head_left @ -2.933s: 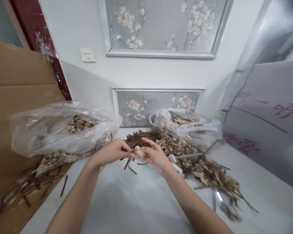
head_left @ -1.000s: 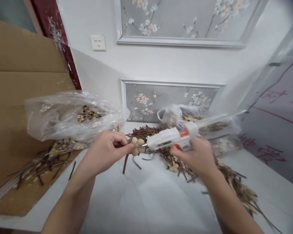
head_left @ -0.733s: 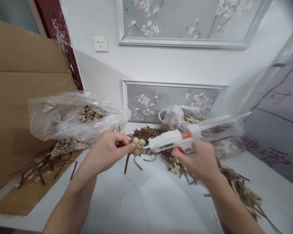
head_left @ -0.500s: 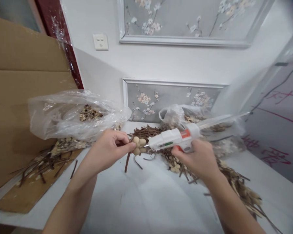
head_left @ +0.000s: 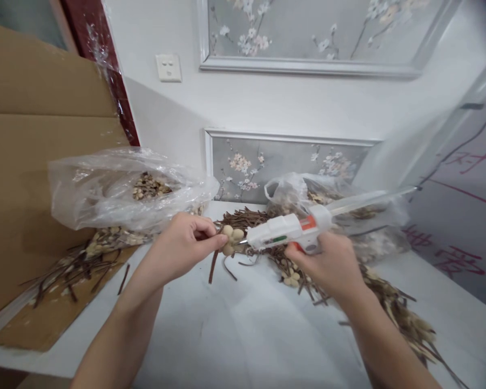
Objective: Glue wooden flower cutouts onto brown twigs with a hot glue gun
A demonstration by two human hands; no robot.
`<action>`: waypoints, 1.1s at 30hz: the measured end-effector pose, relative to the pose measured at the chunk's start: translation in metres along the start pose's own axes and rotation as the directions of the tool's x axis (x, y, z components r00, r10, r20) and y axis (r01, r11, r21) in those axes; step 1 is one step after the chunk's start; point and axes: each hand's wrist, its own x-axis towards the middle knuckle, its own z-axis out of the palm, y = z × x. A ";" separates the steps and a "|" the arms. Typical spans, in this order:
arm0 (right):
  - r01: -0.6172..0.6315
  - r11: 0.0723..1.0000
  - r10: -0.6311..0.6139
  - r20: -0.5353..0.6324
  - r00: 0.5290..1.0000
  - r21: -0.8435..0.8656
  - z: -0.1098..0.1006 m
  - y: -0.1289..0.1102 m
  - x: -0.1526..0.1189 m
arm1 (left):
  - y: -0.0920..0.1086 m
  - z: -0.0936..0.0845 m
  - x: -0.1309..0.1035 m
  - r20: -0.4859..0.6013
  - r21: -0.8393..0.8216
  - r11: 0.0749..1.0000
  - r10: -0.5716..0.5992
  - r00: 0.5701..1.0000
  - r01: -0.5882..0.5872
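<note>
A small beige dried flower point(head_left: 232, 237) with rounded petals and a brown stem point(head_left: 213, 266) is pinched between the thumb and fingers of my left hand point(head_left: 186, 243). My right hand point(head_left: 328, 265) grips a white and orange hot glue gun point(head_left: 283, 229), its fingers wrapped round the handle. A long clear glue stick point(head_left: 368, 201) sticks out of the gun's back end. The metal nozzle points left and reaches the flower's right side; whether it touches the petals I cannot tell. Any glue at the tip is too small to make out.
Behind my hands lies a pile of brown twigs point(head_left: 243, 218). Clear plastic bags point(head_left: 93, 189) of dried pieces stand at the back left and right. Finished-looking flowers point(head_left: 290, 276) and stems spread along the right; more stems lie on cardboard point(head_left: 32, 329) at left.
The view has shifted very slightly. The flower in my left hand has turned a little, while the glue gun stays at its side.
</note>
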 end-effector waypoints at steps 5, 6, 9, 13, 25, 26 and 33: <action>0.013 1.000 -0.013 -0.003 1.000 0.009 0.002 -0.001 0.000 | 0.001 0.000 0.001 -0.002 0.022 1.000 0.006 1.000 -0.006; 0.014 1.000 -0.014 -0.004 1.000 0.007 0.002 -0.001 0.000 | 0.001 0.000 0.001 0.001 0.020 1.000 0.002 1.000 -0.002; 0.016 1.000 -0.016 0.002 1.000 -0.001 0.001 -0.001 0.000 | 0.002 -0.001 0.000 0.006 0.011 1.000 -0.009 1.000 0.009; 0.022 1.000 -0.022 0.010 1.000 0.002 0.001 0.001 0.000 | 0.000 0.000 -0.001 0.007 -0.004 1.000 -0.013 1.000 0.013; 0.025 1.000 -0.025 0.026 0.999 0.017 0.000 0.001 0.000 | 0.003 -0.002 -0.001 -0.008 -0.038 0.999 -0.015 1.000 0.015; 0.025 0.999 -0.026 0.033 0.999 0.023 0.000 0.001 0.000 | 0.003 -0.002 -0.001 -0.010 -0.039 0.999 -0.015 1.000 0.014; 0.040 0.999 -0.040 -0.003 0.999 0.019 -0.001 0.000 0.001 | 0.001 -0.001 0.000 -0.021 -0.035 0.999 0.003 1.000 -0.003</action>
